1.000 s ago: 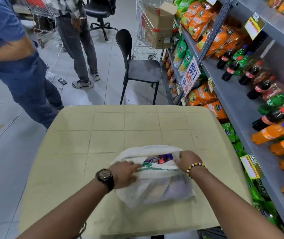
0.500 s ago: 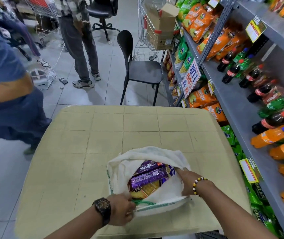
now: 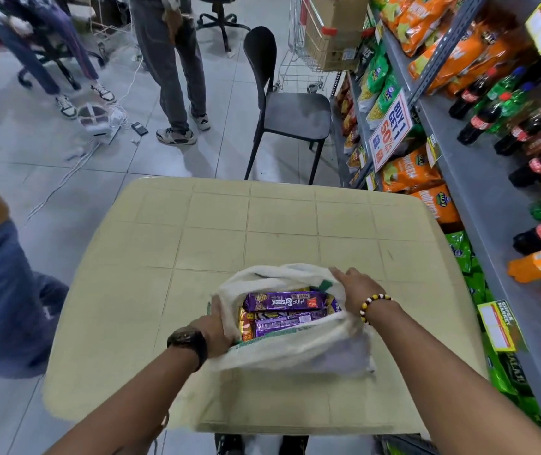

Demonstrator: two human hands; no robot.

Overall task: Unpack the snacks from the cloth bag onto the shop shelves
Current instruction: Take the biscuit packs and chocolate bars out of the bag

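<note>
Shelves point(image 3: 479, 178): right side of the frame, fully stocked.
Table point(image 3: 262, 224): centre of the frame, carrying the bag.
Bag point(image 3: 295, 353): lower centre, mouth spread open.
Snacks point(image 3: 283, 302): purple packets lying inside the bag.
Left hand point(image 3: 218, 330): grips the bag's left rim, fingers tucked inside.
Right hand point(image 3: 354, 290): fingers nearly straight, resting on the right rim.

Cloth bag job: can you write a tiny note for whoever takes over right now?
Left hand grips the near-left rim of the cloth bag. Right hand rests on its far-right rim, fingers stretched out.
The bag lies open on the table; purple biscuit packs show inside.
Done: bag opened.
Left: lift every snack out and put it on the shelves to the right; none is out yet.
</note>
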